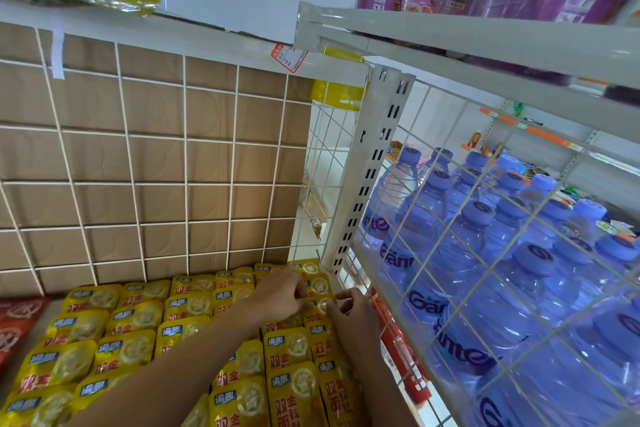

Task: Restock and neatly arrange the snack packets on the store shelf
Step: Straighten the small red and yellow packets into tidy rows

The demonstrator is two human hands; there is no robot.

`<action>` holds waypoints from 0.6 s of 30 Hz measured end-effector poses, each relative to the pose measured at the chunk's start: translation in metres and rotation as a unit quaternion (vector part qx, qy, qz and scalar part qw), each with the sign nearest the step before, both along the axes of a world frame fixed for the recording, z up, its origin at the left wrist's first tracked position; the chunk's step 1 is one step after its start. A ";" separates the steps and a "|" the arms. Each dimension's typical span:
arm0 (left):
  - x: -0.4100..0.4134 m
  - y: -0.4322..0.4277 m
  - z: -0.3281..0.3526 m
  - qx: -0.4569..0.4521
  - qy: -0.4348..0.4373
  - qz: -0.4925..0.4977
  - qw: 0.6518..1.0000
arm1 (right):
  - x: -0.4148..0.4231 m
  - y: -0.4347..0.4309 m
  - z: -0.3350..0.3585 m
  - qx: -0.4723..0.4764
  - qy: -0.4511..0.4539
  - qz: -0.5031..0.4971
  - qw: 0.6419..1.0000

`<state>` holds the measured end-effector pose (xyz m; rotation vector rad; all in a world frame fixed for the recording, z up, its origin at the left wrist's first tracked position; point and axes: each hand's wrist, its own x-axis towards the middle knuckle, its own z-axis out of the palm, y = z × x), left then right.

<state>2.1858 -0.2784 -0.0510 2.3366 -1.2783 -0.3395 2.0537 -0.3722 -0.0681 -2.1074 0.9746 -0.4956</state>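
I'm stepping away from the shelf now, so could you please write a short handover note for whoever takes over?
Left hand and right hand: both pinch a yellow packet at the back right corner, beside the slotted upright.
Yellow rows lie in overlapping columns; red packets lie at far left.
Done: most columns look neat.
Left: seat this packet, tidy the right-hand column.

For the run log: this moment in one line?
arranging | left hand pinches yellow packets | right hand touches them, back right corner
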 end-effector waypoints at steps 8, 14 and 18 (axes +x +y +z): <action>0.009 0.011 0.004 -0.123 0.066 0.031 0.990 | -0.013 0.003 0.004 0.015 -0.037 0.015 0.999; 0.032 0.047 0.015 -0.139 0.042 0.067 0.987 | -0.023 0.008 0.003 -0.042 -0.003 0.075 0.996; 0.037 0.076 0.013 -0.131 0.030 0.083 0.987 | -0.024 0.011 0.004 -0.093 0.015 0.120 0.988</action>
